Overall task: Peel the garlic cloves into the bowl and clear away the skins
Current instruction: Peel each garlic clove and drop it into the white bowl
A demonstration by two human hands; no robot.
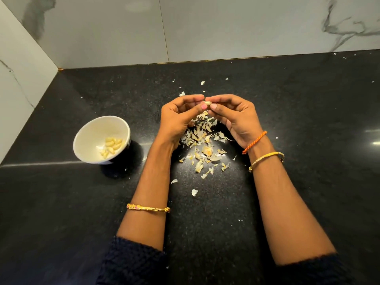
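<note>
A small garlic clove (208,103) is pinched between the fingertips of my left hand (178,116) and my right hand (232,116), held above the black counter (287,120). Beneath and in front of the hands lies a loose pile of papery garlic skins (202,145). To the left stands a white bowl (90,130) holding several peeled cloves (112,145).
Stray skin flakes (194,192) are scattered over the counter, some toward the back wall and near the front. White marble walls (123,33) close off the back and left sides. Bangles and an orange thread sit on my wrists.
</note>
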